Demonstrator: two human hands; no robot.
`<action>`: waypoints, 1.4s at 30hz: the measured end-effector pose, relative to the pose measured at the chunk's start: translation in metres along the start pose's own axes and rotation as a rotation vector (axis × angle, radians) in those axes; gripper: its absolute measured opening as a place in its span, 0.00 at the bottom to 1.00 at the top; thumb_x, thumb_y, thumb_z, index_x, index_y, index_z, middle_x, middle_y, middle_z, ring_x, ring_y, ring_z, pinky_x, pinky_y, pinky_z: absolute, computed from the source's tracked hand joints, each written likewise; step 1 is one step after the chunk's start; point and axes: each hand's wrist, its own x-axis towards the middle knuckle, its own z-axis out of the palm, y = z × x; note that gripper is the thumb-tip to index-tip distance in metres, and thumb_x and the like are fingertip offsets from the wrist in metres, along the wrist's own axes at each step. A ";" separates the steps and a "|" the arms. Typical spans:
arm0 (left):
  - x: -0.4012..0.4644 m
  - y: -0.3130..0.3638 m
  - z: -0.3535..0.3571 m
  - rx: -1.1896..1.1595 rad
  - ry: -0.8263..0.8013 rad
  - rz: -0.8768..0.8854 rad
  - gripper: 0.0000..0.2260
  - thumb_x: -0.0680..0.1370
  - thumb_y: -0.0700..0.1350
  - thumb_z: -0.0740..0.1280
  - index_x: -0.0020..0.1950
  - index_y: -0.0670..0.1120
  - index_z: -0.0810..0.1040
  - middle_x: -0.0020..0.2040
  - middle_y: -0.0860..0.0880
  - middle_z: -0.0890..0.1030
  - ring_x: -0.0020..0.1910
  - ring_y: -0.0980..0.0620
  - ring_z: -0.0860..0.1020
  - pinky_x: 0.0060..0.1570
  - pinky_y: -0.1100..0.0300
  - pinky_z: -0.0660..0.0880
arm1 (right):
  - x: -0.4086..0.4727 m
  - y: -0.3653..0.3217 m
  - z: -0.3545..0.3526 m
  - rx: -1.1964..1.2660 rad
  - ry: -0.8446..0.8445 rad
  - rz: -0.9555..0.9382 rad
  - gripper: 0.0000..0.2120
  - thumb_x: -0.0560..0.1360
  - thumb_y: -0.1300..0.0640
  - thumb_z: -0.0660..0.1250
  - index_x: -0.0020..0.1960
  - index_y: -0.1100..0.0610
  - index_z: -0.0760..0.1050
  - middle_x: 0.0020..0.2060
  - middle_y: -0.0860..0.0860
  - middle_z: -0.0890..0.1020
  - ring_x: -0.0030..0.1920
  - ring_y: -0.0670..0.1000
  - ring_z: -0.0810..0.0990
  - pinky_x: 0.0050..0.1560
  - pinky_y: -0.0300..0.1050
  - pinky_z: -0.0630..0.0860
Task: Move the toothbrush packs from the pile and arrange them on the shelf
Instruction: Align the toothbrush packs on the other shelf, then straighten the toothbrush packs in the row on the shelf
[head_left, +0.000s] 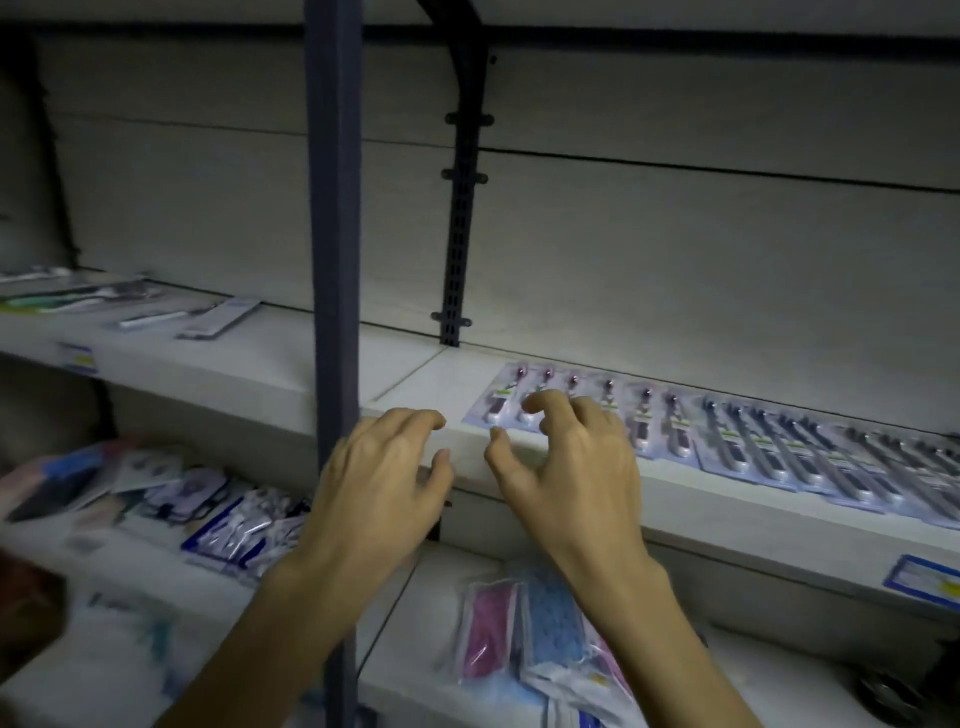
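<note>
Both hands hover empty at the shelf's front edge, by the row of toothbrush packs.

Left hand (384, 467) and right hand (576, 457) are loosely curled, fingers spread, gripping nothing; the right fingertips sit over the leftmost toothbrush pack (501, 408). Along the shelf (431, 384) the toothbrush packs (753, 447) overlap toward the right end. Likely best: square that end pack to the front edge, pressing flat and sliding gently so its neighbours keep their overlap.

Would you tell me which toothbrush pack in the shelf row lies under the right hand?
The leftmost pack, with pink-tipped brushes; the right hand hovers over it, while the blue packs lie further right.
</note>
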 end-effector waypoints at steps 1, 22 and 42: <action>-0.006 -0.006 -0.006 0.022 0.009 -0.016 0.12 0.74 0.43 0.69 0.57 0.45 0.79 0.54 0.47 0.82 0.50 0.44 0.78 0.47 0.54 0.74 | -0.004 -0.007 0.003 0.020 -0.018 -0.021 0.20 0.68 0.43 0.62 0.52 0.55 0.78 0.42 0.55 0.81 0.44 0.59 0.77 0.40 0.49 0.74; -0.011 -0.241 -0.176 0.181 0.109 -0.137 0.14 0.76 0.48 0.66 0.61 0.48 0.77 0.59 0.50 0.79 0.57 0.48 0.75 0.53 0.56 0.72 | -0.005 -0.257 0.113 0.188 -0.053 -0.229 0.16 0.73 0.46 0.65 0.57 0.53 0.76 0.46 0.51 0.80 0.48 0.54 0.77 0.43 0.47 0.73; 0.086 -0.434 -0.175 0.164 -0.002 -0.106 0.14 0.78 0.50 0.63 0.63 0.51 0.74 0.58 0.52 0.78 0.57 0.51 0.74 0.52 0.56 0.73 | 0.084 -0.350 0.285 0.106 -0.086 -0.049 0.18 0.74 0.47 0.64 0.61 0.53 0.75 0.50 0.53 0.80 0.49 0.56 0.78 0.43 0.47 0.74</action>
